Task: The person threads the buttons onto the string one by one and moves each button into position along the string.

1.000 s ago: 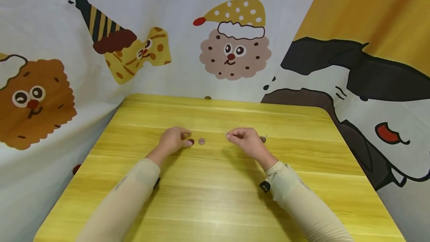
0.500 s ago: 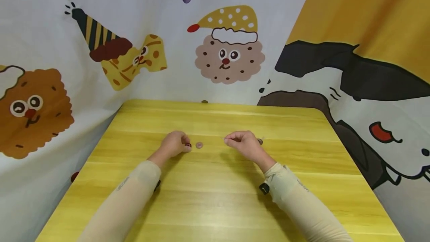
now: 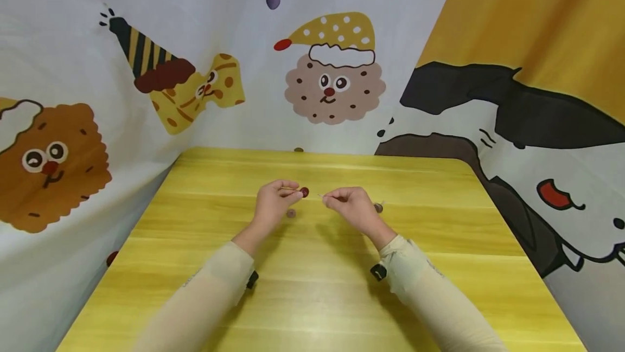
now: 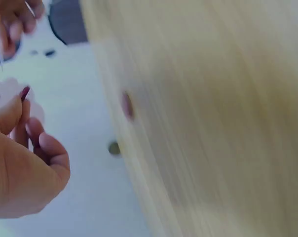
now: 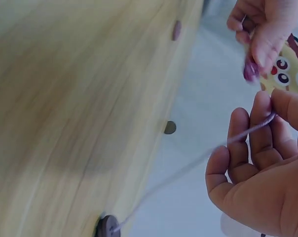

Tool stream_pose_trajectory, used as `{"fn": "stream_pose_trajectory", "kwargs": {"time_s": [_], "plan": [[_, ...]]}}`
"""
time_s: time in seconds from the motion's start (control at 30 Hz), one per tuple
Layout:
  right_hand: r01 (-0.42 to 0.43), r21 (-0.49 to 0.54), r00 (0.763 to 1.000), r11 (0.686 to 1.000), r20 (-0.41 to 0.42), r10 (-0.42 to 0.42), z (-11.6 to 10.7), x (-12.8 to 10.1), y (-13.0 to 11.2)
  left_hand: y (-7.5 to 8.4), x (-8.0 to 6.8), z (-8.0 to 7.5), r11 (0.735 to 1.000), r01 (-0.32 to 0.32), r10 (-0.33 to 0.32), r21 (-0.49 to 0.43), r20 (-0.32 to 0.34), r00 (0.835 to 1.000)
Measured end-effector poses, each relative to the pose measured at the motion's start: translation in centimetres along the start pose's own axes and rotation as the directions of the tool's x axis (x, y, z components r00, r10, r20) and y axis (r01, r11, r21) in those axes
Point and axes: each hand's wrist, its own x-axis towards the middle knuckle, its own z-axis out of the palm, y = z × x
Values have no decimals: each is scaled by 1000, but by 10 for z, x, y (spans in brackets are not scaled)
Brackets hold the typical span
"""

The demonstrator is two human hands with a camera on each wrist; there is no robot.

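Observation:
My left hand (image 3: 292, 192) is raised a little above the yellow table (image 3: 312, 298) and pinches a small dark red button (image 3: 304, 192) between thumb and fingers. That same red button (image 5: 250, 71) shows in the right wrist view, and as a sliver (image 4: 24, 93) in the left wrist view. My right hand (image 3: 328, 199) pinches a thin thread (image 5: 247, 131), its tip pointing at the red button a short gap away. The thread runs back to a dark button (image 5: 107, 227) lying on the table behind the right hand (image 3: 378, 208). A pinkish button (image 3: 291, 213) lies flat under the left hand.
Printed cartoon cloth (image 3: 332, 70) hangs close round the table at the back and on both sides. Both forearms wear beige sleeves (image 3: 205, 287). Bare wood stretches from the hands to the near edge.
My left hand has picked the dark red button up off the table and carried it up and right, towards the right hand. The pinkish button stayed put.

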Motion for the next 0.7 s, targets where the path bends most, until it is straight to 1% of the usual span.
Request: {"fn": "stream_pose_trajectory", "kwargs": {"time_s": [0.07, 0.13, 0.23, 0.33, 0.47, 0.6, 0.7], "plan": [[10, 5, 1000, 1000, -11, -10, 0, 1, -4, 6, -2, 11, 995, -15, 12, -96, -27, 1000], [19, 5, 1000, 1000, -19, -19, 0, 2, -6, 8, -3, 20, 993, -44, 36, -110, -66, 997], [21, 0, 999, 1000, -35, -21, 0, 3, -6, 7, -5, 28, 990, -75, 63, -121, -105, 993], [9, 2, 998, 1000, -65, -9, 0, 1, -6, 6, -7, 32, 987, -80, 65, -140, -103, 993], [-1, 6, 996, 1000, -88, 2, -1, 1, -6, 6, -8, 34, 987, -83, 70, -140, -96, 993], [-7, 1, 996, 1000, -84, 7, 0, 2, -4, 6, -9, 36, 989, -106, 96, -105, -95, 991], [-12, -1, 996, 1000, -83, 12, 0, 2, -4, 5, -9, 38, 990, -128, 122, -58, -99, 988]]}}
